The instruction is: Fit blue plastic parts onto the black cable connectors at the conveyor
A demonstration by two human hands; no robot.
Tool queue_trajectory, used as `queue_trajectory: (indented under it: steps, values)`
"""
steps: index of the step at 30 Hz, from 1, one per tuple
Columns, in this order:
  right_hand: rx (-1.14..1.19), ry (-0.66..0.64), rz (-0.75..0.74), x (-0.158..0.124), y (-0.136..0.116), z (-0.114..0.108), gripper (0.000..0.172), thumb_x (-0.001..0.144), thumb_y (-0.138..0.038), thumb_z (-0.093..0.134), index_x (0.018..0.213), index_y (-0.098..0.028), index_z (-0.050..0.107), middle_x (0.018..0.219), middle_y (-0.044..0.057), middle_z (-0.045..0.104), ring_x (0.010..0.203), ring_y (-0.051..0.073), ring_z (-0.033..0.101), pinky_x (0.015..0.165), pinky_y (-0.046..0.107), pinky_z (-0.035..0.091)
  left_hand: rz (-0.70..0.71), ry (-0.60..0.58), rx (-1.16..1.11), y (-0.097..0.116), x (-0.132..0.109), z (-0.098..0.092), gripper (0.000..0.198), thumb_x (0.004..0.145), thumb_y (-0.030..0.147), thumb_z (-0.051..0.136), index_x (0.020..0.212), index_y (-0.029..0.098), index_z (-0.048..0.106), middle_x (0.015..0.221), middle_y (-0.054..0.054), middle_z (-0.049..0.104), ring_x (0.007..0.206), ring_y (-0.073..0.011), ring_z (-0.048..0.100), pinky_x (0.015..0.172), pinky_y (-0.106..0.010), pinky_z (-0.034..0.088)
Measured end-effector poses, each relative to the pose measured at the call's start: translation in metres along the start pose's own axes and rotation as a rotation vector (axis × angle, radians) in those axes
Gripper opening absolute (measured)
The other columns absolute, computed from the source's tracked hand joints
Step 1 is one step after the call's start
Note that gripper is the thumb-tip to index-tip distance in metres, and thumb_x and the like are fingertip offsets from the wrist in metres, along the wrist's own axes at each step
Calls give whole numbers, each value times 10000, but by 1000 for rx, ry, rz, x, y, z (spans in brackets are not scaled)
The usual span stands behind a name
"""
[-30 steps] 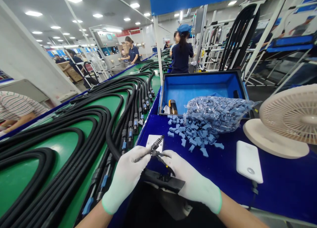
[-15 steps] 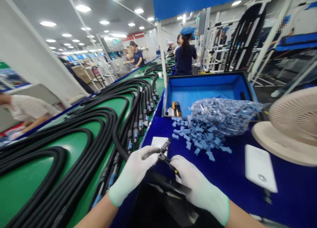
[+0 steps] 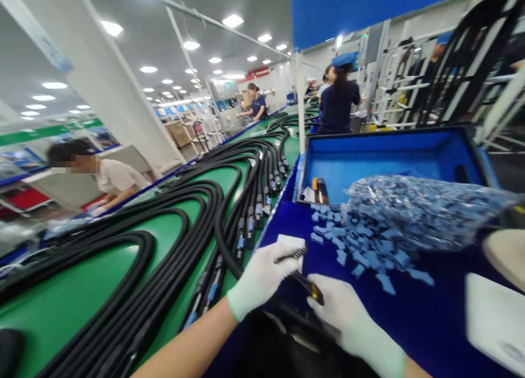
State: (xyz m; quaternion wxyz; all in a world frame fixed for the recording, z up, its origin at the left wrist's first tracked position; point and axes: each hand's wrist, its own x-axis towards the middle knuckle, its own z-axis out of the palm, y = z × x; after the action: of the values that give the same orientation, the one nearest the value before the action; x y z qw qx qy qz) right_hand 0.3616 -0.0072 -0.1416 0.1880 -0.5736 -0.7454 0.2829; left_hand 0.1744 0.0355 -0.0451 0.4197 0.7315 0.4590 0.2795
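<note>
My left hand, in a white glove, is closed on a black ribbed cable end that sticks out past the fingertips. Just to its right, my right hand, also gloved, grips a black tool with a yellow mark. The tool's thin front end points toward the left hand; blur hides its exact kind and whether it touches the cable end. Beneath the hands a dark cable lies blurred. Behind the left hand is a white block. Small blue-grey pieces are scattered beyond the right hand.
Black hoses run along the green bench on the left. A clear bag of blue pieces leans on a blue bin holding an orange-capped bottle. A white device lies right. Several people work farther off.
The view has swung left, so the scene sits farther right. My hands stay close together; the black tool's yellow part shows more in my right hand. A person at left shows more.
</note>
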Motion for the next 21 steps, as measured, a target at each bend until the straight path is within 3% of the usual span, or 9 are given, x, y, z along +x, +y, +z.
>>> queue_trajectory:
  steps: [5,8,11,14,17,18,19,21]
  values:
    - [24,-10,-66,-3,-8,-22,149,892,-190,529,968,-207,656,932,45,718,837,198,662,761,276,437,-40,-64,3,6,13,-5,416,859,330,593,1237,230,738,1276,-12,723,1213,-257,644,1115,-350,448]
    - [-48,2,-90,-16,-5,-37,333,864,-80,474,1128,-174,654,1081,110,704,990,233,647,916,333,451,-59,-68,-20,7,16,-7,394,896,373,554,1178,185,754,1183,-39,755,1114,-262,677,1014,-340,507]
    - [-146,113,-6,-29,-6,-45,513,775,-97,594,1285,-137,621,1282,184,627,1209,333,552,1045,460,405,-88,-34,-67,4,17,-10,429,941,419,494,1115,119,747,1026,-84,761,916,-242,691,828,-320,545]
    - [173,101,25,-41,-19,-40,666,661,-214,759,1310,-193,616,1271,131,642,1181,344,582,1029,458,455,-85,11,-131,6,12,-15,391,925,362,517,1135,107,726,1008,-89,743,888,-229,677,809,-313,535]
    - [724,-10,222,-51,-33,-19,551,751,-367,692,1267,-190,612,1002,85,729,940,295,709,874,416,567,2,-16,-105,13,-4,-19,313,893,268,552,1105,147,747,1043,-69,749,976,-238,678,906,-322,521]
    - [844,-1,327,-52,-34,-11,529,808,-442,617,1262,-169,600,892,92,731,833,302,729,795,436,593,43,-68,-63,13,-10,-19,296,892,260,561,1087,165,762,1025,-59,756,971,-236,683,911,-319,520]
    - [903,19,385,-52,-31,-3,566,845,-503,574,1309,-179,571,910,108,738,848,318,741,809,458,602,76,-153,-10,11,-15,-17,317,902,268,572,1147,196,760,1056,-47,761,986,-234,689,936,-319,515]
    - [800,110,380,-45,-18,10,602,810,-564,601,1335,-270,574,983,120,747,958,362,741,869,497,599,153,-317,65,0,-18,-11,366,912,316,606,1239,221,740,1123,-47,765,1020,-231,699,965,-307,513]
